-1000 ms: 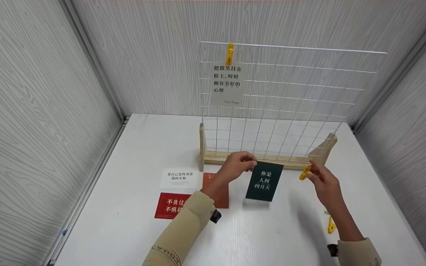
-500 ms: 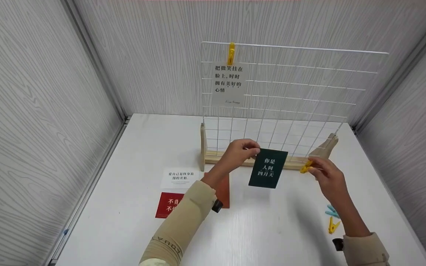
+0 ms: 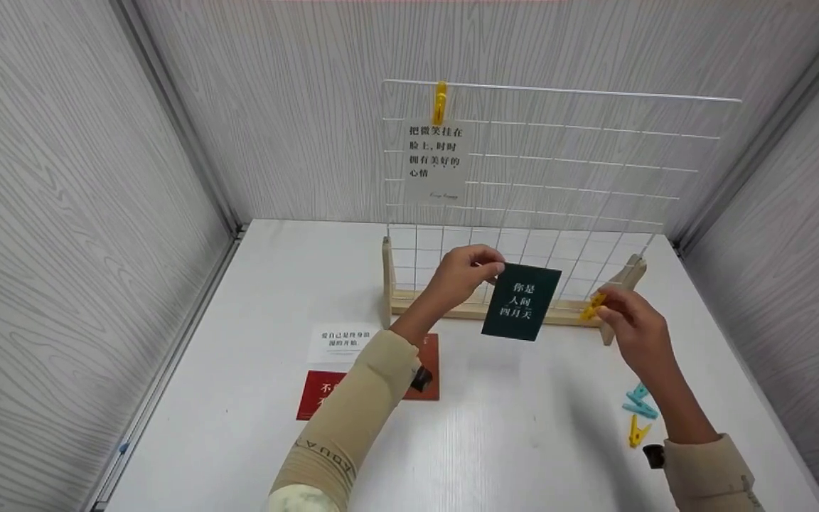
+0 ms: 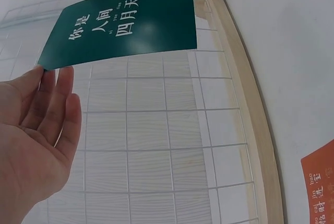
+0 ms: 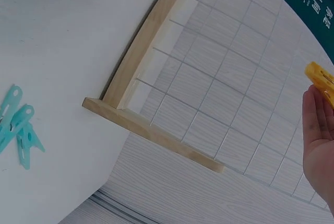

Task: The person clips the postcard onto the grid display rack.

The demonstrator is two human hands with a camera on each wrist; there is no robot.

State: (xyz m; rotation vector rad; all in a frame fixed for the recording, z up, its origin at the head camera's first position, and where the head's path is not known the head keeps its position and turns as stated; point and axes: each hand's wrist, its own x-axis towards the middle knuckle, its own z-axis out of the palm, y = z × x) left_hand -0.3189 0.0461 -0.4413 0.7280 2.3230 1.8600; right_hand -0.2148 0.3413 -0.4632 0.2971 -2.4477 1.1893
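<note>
My left hand (image 3: 463, 274) pinches the upper left corner of a dark green card (image 3: 522, 302) with white lettering, held up in front of the wire grid rack (image 3: 544, 190). The left wrist view shows thumb and fingertips on the corner of that card (image 4: 125, 23). To the right, my right hand (image 3: 633, 327) holds a yellow clothespin (image 3: 592, 307) between thumb and fingers, a short way from the card. In the right wrist view the clothespin (image 5: 321, 78) is partly cut off by the frame edge. Another yellow clothespin (image 3: 440, 104) fastens a pale card (image 3: 435, 163) to the grid's top left.
The grid stands in a wooden base (image 3: 477, 310). A white card (image 3: 338, 341), a red card (image 3: 316, 395) and an orange card (image 3: 427, 384) lie left, partly behind my left sleeve. Blue clothespins (image 3: 640, 405) and a yellow clothespin (image 3: 638, 432) lie right. Walls enclose the table.
My left hand has raised the green card toward the grid and slightly right. My right hand has risen a little with its clothespin, and the blue clothespins on the table have come into view.
</note>
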